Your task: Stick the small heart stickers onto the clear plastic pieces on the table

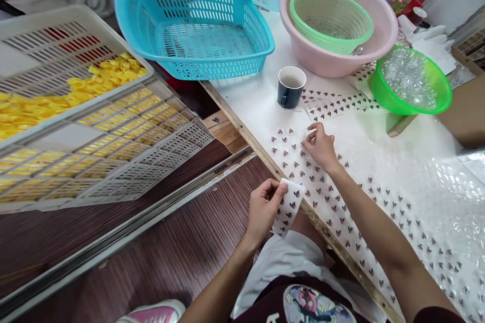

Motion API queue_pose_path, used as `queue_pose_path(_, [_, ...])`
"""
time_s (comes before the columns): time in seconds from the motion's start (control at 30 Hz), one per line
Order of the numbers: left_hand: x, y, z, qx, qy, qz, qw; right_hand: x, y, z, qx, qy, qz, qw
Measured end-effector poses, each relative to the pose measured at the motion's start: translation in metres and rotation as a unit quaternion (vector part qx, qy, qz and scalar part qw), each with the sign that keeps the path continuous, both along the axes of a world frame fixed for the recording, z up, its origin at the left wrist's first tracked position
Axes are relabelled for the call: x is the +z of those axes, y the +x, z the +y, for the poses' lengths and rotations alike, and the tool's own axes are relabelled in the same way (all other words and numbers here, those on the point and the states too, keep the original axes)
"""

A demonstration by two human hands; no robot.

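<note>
My left hand (267, 207) is closed on a white sticker sheet (291, 203) printed with small dark figures, pinched between thumb and fingers at the table's front edge. The sheet's lower end hangs beside my leg. My right hand (320, 146) reaches over the white tabletop, its thumb and index finger closed together; whatever is between them is too small to make out. Around and below it, rows of small clear pieces (296, 165) with the same dark figures lie on the table. More printed sheets (337, 104) lie flat beyond my right hand.
A dark blue mug (291, 92) stands beyond my right hand. Behind are a blue basket (193, 63), a pink basin (341, 63) holding a green colander (329, 20), and a green bowl (411, 103) of clear pieces. A white crate (113, 136) with yellow pieces stands left.
</note>
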State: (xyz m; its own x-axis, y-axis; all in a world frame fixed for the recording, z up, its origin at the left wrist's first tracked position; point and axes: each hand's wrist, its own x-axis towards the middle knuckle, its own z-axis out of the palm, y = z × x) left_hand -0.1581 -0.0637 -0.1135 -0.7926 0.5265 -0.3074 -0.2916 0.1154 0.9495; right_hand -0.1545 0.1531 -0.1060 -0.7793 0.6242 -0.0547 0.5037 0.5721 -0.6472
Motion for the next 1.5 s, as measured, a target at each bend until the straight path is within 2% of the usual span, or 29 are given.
queue_pose_path(0.13, [-0.001,0.0,0.002,-0.002,0.003,0.0,1.0,0.003,0.0,-0.008,0.042,0.132,-0.03,0.99])
queue_pose_path(0.23, [-0.001,0.0,0.001,-0.003,0.006,-0.009,1.0,0.006,-0.002,-0.005,0.023,0.145,-0.028,0.989])
queue_pose_path(0.27, [-0.001,0.0,0.001,-0.004,0.006,-0.011,1.0,0.008,-0.004,-0.002,0.013,0.119,-0.019,0.993])
queue_pose_path(0.33, [-0.001,-0.001,0.0,-0.002,0.006,-0.013,1.0,0.009,-0.009,0.007,0.001,0.019,0.004,1.0])
queue_pose_path(0.43, [0.0,-0.001,-0.001,0.002,0.006,-0.012,1.0,0.008,-0.018,0.021,-0.01,-0.142,0.032,0.989])
queue_pose_path(0.5, [0.0,-0.001,-0.001,0.002,0.007,-0.012,1.0,0.006,-0.025,0.026,-0.025,-0.172,0.027,0.984])
queue_pose_path(0.6, [-0.001,-0.002,-0.001,0.002,0.008,-0.012,1.0,0.005,-0.032,0.025,-0.032,-0.109,-0.008,0.994])
queue_pose_path(0.8, [0.001,-0.001,0.0,0.005,0.009,-0.005,1.0,0.009,-0.042,0.017,0.025,0.068,-0.084,0.994])
queue_pose_path(0.93, [0.006,-0.001,0.001,0.017,0.014,-0.005,1.0,0.02,-0.036,0.011,0.022,0.094,-0.064,0.993])
queue_pose_path(0.97, [0.007,-0.001,0.002,0.024,0.018,-0.004,1.0,0.025,-0.029,0.005,0.018,0.077,-0.04,0.996])
queue_pose_path(1.03, [0.008,-0.002,0.003,0.047,0.025,0.008,0.999,0.036,-0.01,-0.011,0.044,-0.008,0.011,0.999])
queue_pose_path(1.1, [0.009,-0.004,0.004,0.076,0.036,0.025,0.996,0.048,0.014,-0.032,0.129,-0.133,0.029,0.982])
queue_pose_path(1.17, [0.01,-0.005,0.006,0.092,0.044,0.037,0.994,0.057,0.036,-0.05,0.186,-0.202,0.02,0.961])
queue_pose_path(1.3, [0.015,-0.005,0.011,0.054,0.058,0.028,0.996,0.061,0.059,-0.062,0.146,-0.226,0.025,0.963])
queue_pose_path(1.4, [0.019,-0.004,0.012,0.02,0.074,0.034,0.996,0.059,0.063,-0.057,0.154,-0.225,0.023,0.962])
queue_pose_path(1.5, [0.02,-0.002,0.012,0.017,0.065,0.048,0.997,0.058,0.068,-0.055,0.146,-0.207,0.043,0.967])
